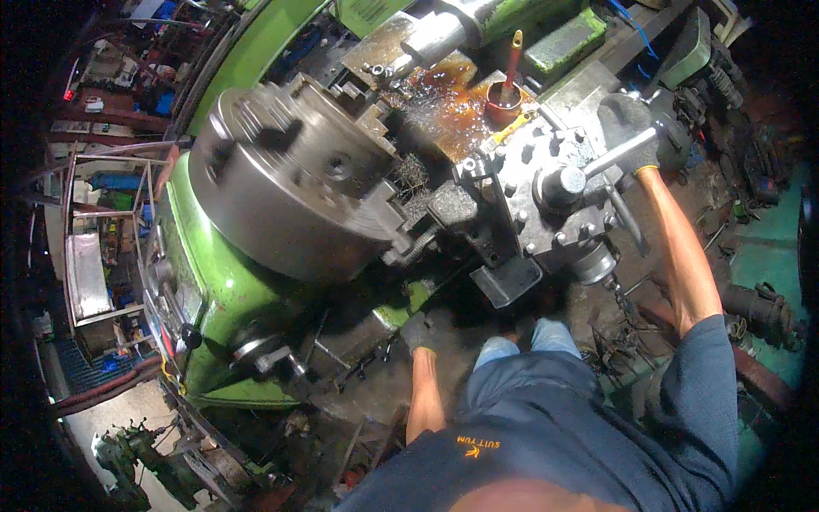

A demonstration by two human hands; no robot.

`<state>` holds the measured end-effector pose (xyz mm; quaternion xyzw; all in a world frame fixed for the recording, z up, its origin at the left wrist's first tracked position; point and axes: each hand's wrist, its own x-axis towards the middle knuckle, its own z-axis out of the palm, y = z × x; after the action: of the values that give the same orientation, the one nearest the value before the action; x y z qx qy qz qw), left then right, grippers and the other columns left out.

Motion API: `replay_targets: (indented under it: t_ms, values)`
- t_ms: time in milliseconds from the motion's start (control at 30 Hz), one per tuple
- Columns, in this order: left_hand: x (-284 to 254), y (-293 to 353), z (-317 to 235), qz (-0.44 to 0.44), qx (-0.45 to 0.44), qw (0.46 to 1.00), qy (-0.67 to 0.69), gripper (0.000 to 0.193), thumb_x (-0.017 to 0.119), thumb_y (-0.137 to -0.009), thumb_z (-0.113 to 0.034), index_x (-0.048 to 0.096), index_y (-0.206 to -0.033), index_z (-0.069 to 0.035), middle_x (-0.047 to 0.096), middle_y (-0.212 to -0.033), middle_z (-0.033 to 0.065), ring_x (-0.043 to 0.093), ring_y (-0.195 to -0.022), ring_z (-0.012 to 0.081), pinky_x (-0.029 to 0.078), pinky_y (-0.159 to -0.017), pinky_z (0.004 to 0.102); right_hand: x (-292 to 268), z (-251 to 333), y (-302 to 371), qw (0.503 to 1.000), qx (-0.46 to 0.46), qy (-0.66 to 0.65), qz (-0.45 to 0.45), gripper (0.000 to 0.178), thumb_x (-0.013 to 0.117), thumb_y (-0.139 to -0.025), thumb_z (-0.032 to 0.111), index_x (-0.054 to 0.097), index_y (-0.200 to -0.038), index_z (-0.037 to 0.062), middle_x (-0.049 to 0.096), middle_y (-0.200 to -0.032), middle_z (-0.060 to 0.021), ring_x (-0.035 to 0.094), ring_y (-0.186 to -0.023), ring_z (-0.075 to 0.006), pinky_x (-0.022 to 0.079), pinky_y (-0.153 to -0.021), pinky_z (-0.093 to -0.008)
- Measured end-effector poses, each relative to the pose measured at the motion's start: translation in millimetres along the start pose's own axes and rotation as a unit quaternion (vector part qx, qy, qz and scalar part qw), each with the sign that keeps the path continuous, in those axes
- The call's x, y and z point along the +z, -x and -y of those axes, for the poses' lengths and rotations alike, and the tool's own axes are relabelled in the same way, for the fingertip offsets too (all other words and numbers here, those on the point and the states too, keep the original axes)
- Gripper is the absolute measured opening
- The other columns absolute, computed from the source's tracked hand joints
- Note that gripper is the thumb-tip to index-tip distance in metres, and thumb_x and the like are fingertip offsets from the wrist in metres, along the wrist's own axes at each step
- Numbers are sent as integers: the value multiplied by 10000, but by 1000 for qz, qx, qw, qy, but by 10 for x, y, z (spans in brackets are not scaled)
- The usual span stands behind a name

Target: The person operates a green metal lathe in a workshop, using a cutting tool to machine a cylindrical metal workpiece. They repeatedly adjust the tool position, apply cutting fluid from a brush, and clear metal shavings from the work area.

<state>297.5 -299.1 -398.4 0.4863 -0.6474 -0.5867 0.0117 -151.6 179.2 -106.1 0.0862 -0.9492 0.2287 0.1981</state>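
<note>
My right hand (628, 128), in a dark grey glove, is curled beside the tool post (546, 183) of a green lathe. A bright steel clamping lever (621, 152) crosses in front of this hand; what the fingers close on is hidden. Low by the front of the lathe, my left hand (418, 331) wears a dark glove too, near dark control levers (363, 363). Shade hides its fingers. The big steel chuck (290, 188) looks smeared, as if turning. A tool holder (452, 209) points from the post to the chuck's jaws, where curled metal chips (411, 173) cling.
Behind the tool post, a red-brown pot (503, 104) holds a brush (514, 60) in dark liquid. Brown fluid wets the plate around it. A yellow-handled tool (510, 130) lies nearby. The green headstock (217, 299) stands left; machine parts (755, 311) lie right.
</note>
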Motion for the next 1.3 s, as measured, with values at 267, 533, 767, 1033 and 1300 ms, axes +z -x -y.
replay_targets:
  t_ms: [267, 533, 767, 1033, 1300]
  values:
    - [296, 381, -782, -40, -138, 986, 82, 184, 629, -904, -133, 613, -740, -51, 588, -642, 69, 522, -536, 174, 389, -451, 321, -47, 51, 65, 999, 10, -39, -35, 220, 680, -861, 237, 721, -969, 50, 712, -959, -163, 682, -924, -345, 534, -835, -422]
    - [273, 414, -848, -17, -134, 991, 15, 285, 629, -907, -221, 622, -675, -55, 611, -629, 74, 511, -483, 176, 376, -458, 336, -51, -8, 43, 1000, 12, -11, 7, 226, 698, -883, 213, 714, -1052, 65, 712, -1035, -132, 682, -977, -289, 527, -878, -372]
    - [266, 430, -915, 1, -131, 991, -2, 250, 630, -882, -211, 614, -680, -64, 588, -629, 61, 551, -514, 190, 406, -460, 364, -51, 87, 53, 999, 5, -26, -33, 222, 689, -870, 227, 711, -973, 32, 712, -959, -157, 686, -922, -328, 529, -855, -400]
    - [481, 400, -91, 55, -84, 989, -113, 144, 627, -893, -208, 628, -871, -66, 637, -742, 125, 596, -569, 273, 478, -518, 425, 8, 68, 62, 994, 50, -86, -42, 187, 688, -877, 201, 716, -955, 34, 722, -906, -153, 702, -833, -304, 545, -781, -390]
    - [856, -17, 1268, 70, -204, 975, 57, 138, 659, -874, -173, 565, -929, -89, 580, -806, 107, 574, -608, 286, 482, -510, 452, -45, 159, 74, 997, 61, -40, -35, 189, 707, -875, 224, 725, -969, 62, 722, -916, -152, 708, -850, -291, 547, -788, -389]
